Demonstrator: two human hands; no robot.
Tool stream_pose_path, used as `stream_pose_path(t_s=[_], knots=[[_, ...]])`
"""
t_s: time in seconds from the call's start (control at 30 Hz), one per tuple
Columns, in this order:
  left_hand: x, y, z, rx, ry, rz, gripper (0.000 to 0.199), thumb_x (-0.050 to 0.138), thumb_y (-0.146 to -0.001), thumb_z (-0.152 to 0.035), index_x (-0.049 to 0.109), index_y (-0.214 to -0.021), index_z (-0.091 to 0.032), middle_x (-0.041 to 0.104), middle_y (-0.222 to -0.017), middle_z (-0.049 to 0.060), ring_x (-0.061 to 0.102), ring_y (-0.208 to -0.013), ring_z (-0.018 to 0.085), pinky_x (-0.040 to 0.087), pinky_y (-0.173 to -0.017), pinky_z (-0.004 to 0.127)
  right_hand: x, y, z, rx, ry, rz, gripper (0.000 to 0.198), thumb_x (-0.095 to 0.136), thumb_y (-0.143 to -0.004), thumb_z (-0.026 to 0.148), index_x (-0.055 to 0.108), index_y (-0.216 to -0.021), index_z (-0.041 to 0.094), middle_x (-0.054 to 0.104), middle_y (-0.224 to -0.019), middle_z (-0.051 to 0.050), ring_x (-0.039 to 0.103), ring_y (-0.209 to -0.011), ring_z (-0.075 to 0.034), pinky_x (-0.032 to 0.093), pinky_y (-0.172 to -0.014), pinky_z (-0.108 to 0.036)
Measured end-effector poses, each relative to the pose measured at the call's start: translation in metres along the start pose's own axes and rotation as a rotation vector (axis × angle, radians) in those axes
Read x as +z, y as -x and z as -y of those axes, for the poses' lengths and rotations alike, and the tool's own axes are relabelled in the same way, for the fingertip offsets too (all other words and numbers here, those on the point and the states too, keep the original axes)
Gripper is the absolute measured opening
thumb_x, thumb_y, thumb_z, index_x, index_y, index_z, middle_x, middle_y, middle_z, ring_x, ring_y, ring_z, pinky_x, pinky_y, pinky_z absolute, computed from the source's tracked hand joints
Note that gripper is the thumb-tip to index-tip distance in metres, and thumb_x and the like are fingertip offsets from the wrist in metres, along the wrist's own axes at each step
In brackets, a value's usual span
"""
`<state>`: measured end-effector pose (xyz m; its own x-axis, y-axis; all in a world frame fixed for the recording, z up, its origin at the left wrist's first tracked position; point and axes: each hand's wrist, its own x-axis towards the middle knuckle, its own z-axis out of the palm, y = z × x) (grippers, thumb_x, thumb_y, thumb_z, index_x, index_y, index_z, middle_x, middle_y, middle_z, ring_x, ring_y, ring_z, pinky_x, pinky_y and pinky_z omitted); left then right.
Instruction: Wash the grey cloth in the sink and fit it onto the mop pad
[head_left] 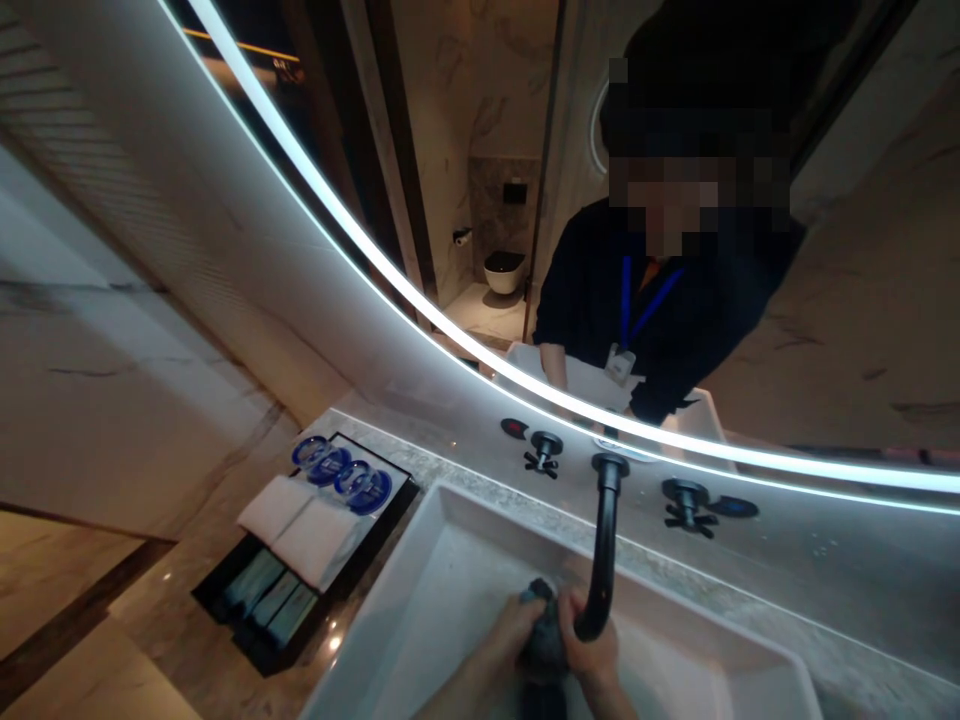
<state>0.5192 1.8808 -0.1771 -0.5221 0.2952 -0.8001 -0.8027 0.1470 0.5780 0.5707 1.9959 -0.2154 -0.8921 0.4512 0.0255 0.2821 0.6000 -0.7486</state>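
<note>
Inside the white rectangular sink (420, 560), my left hand (511, 632) and my right hand (594, 650) are closed on a dark grey, bunched-up cloth (546, 640). It appears wet, and its lower end hangs toward the bottom of the picture. The black faucet spout (604, 550) comes down just over my right hand and partly covers it. Whether water runs from the spout, I cannot tell.
Black cross handles, one left (543, 455) and one right (688, 508), flank the spout. Left of the sink, a black tray (262, 650) holds folded white towels (304, 530), blue-and-clear round items (341, 472) and small packets (270, 600). Above, a lit mirror (495, 120) reflects a person and a toilet.
</note>
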Motion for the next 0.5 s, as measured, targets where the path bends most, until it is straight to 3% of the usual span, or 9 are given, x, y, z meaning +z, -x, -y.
stream_pose_path(t_s=[0.1, 0.17, 0.2, 0.27, 0.37, 0.5], knots=[[-0.022, 0.009, -0.006, 0.15, -0.246, -0.105, 0.006, 0.069, -0.061, -0.02, 0.063, -0.06, -0.018, 0.069, -0.077, 0.005, 0.062, -0.1, 0.034, 0.044, -0.094, 0.044, -0.01, 0.0, -0.01, -0.037, 0.006, 0.056, 0.044, 0.044, -0.084, 0.059, 0.069, -0.077, 0.023, 0.069, -0.073, -0.006, 0.066, -0.075, -0.024, 0.053, -0.07, -0.033], [-0.033, 0.018, -0.009, 0.309, -0.525, -0.205, 0.004, 0.067, -0.062, -0.018, 0.065, -0.059, -0.017, 0.069, -0.099, 0.011, 0.056, -0.112, 0.034, 0.038, -0.102, 0.042, -0.016, 0.002, -0.016, -0.079, 0.001, 0.081, 0.042, 0.047, -0.082, 0.055, 0.069, -0.092, 0.021, 0.071, -0.088, -0.01, 0.066, -0.088, -0.028, 0.054, -0.079, -0.037], [-0.036, 0.022, -0.009, 0.393, -0.677, -0.272, 0.006, 0.064, -0.065, -0.019, 0.069, -0.067, -0.016, 0.066, -0.114, 0.014, 0.052, -0.119, 0.034, 0.036, -0.105, 0.041, -0.017, 0.005, -0.019, -0.068, 0.013, 0.076, 0.044, 0.048, -0.08, 0.054, 0.068, -0.1, 0.02, 0.071, -0.097, -0.013, 0.065, -0.096, -0.03, 0.053, -0.084, -0.039], [-0.037, 0.026, -0.006, 0.521, -0.878, -0.392, 0.032, 0.058, -0.071, -0.019, 0.07, -0.1, -0.012, 0.051, -0.138, 0.017, 0.042, -0.131, 0.032, 0.031, -0.111, 0.039, -0.018, 0.011, -0.022, 0.027, 0.044, 0.06, 0.052, 0.05, -0.078, 0.053, 0.063, -0.114, 0.017, 0.067, -0.114, -0.017, 0.061, -0.109, -0.033, 0.05, -0.092, -0.043], [-0.026, 0.018, 0.007, 0.505, -0.779, -0.395, 0.062, 0.051, -0.077, -0.02, 0.044, -0.137, -0.004, 0.04, -0.148, 0.021, 0.035, -0.138, 0.027, 0.026, -0.115, 0.035, -0.009, 0.021, -0.024, 0.207, -0.019, 0.158, 0.057, 0.055, -0.073, 0.053, 0.061, -0.116, 0.016, 0.067, -0.116, -0.017, 0.062, -0.11, -0.034, 0.05, -0.092, -0.042], [-0.014, 0.003, 0.029, 0.389, -0.446, -0.271, 0.073, 0.049, -0.078, -0.021, 0.027, -0.145, 0.0, 0.035, -0.152, 0.02, 0.033, -0.141, 0.023, 0.024, -0.117, 0.031, -0.003, 0.021, -0.022, 0.32, -0.165, 0.306, 0.035, 0.059, -0.064, 0.042, 0.066, -0.09, 0.02, 0.075, -0.09, -0.01, 0.069, -0.088, -0.033, 0.054, -0.077, -0.04]])
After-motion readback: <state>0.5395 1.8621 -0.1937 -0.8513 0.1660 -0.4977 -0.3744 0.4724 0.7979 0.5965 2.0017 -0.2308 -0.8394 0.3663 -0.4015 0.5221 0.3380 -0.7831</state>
